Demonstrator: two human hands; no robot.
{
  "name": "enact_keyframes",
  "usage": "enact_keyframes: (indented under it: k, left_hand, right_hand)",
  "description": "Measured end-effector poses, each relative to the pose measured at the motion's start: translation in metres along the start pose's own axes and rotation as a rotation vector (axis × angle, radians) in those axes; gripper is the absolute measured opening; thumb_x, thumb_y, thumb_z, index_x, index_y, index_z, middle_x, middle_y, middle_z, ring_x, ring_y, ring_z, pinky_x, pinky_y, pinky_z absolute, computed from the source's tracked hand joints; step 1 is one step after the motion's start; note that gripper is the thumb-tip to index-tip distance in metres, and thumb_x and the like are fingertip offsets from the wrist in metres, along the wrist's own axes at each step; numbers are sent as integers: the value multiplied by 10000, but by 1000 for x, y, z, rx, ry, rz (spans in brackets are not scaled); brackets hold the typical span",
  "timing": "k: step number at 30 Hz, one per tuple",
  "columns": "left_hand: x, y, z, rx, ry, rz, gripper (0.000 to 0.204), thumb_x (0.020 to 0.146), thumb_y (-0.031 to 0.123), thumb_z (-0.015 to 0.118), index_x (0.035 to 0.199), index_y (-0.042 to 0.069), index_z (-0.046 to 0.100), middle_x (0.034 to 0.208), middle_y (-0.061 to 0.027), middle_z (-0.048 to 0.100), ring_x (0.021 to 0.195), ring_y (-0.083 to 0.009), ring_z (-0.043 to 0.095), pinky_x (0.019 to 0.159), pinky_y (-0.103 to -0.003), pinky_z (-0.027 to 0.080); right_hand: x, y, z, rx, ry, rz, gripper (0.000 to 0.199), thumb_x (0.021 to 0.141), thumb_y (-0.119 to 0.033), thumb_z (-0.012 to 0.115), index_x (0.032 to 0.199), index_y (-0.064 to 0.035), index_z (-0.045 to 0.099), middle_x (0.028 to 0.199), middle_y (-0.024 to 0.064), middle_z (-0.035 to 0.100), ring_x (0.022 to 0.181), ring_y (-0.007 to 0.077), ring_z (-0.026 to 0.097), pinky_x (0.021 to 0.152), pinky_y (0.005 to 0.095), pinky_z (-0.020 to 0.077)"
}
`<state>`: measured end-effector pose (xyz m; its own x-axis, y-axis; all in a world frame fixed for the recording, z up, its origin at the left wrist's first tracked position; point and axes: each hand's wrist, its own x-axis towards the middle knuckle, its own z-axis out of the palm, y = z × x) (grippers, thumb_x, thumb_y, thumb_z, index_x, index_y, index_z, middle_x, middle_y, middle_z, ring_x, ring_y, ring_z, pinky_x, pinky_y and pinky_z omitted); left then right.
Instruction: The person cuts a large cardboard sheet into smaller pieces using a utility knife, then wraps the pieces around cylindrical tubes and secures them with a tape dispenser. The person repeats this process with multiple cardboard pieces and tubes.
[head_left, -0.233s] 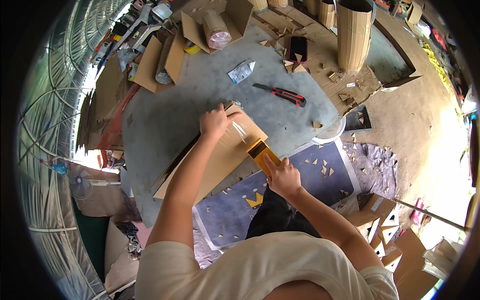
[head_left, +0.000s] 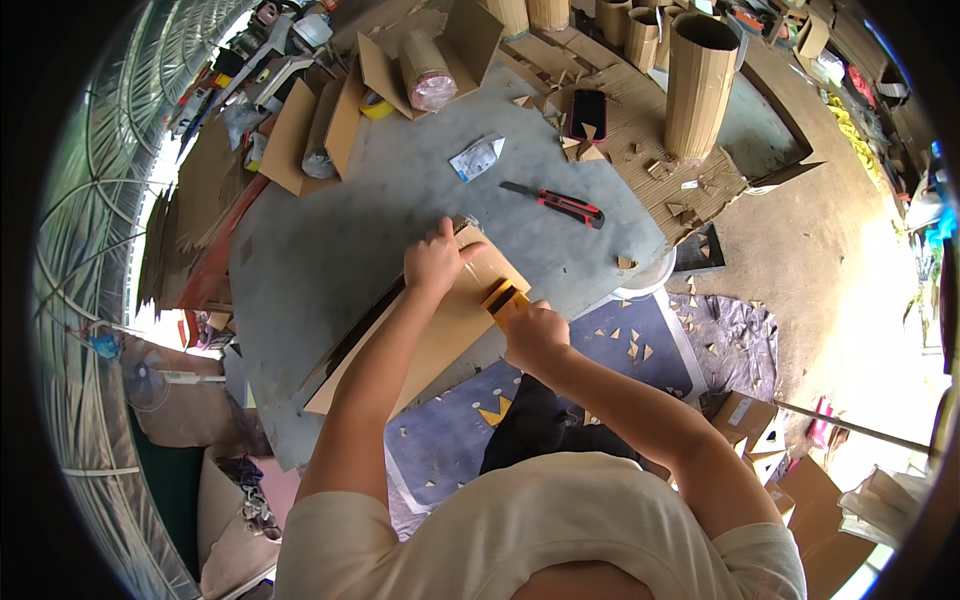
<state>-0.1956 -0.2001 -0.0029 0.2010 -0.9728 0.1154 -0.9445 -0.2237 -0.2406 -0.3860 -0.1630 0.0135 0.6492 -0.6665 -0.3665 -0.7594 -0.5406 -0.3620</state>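
Note:
A long, narrow brown cardboard box [head_left: 420, 345] lies slantwise at the table's near edge, with shiny clear film or tape on its far part. My left hand [head_left: 436, 262] grips it near its far end, fingers curled over the dark left edge and thumb stretched across the top. My right hand [head_left: 536, 333] is closed round a yellow hand tool [head_left: 506, 300] with a dark recess; its exact kind I cannot make out. The tool's end rests on or just over the box's right side. Beyond lies a red-and-black utility knife [head_left: 555, 204], blade out, beside a small white-and-blue packet [head_left: 477, 158].
Cardboard tubes [head_left: 698, 90] and a dark phone [head_left: 588, 115] stand or lie at the back right among cardboard scraps. Open cartons [head_left: 330, 130] holding wrapped rolls and a yellow tape roll [head_left: 376, 105] are at the back left. A blue mat [head_left: 610, 350] lies below the near edge.
My right hand has moved left with the yellow tool, bringing it further over the box and turning the wrist. My left hand keeps its grip. The whole view has shifted slightly.

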Motion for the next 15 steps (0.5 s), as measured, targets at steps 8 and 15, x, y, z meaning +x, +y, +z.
enact_keyframes:
  k: [8,15]
  left_hand:
    - [-21,30,1,95,222,152,891,710,598,532,1325,2,289,1224,-160,413,1035,-298,468,866,-413,391]
    - [-91,41,59,368,401,607,597,804,382,495,1269,22,390,1397,-165,253,1290,-277,258,1063,-414,180]
  right_hand:
    - [20,-38,10,-259,57,208,260,696,-146,588,903,4,634,918,176,610,807,250,607,529,349,519]
    - [-74,42,8,109,158,189,423,666,-234,640,1076,-157,571,913,165,570,712,291,620,579,374,518]
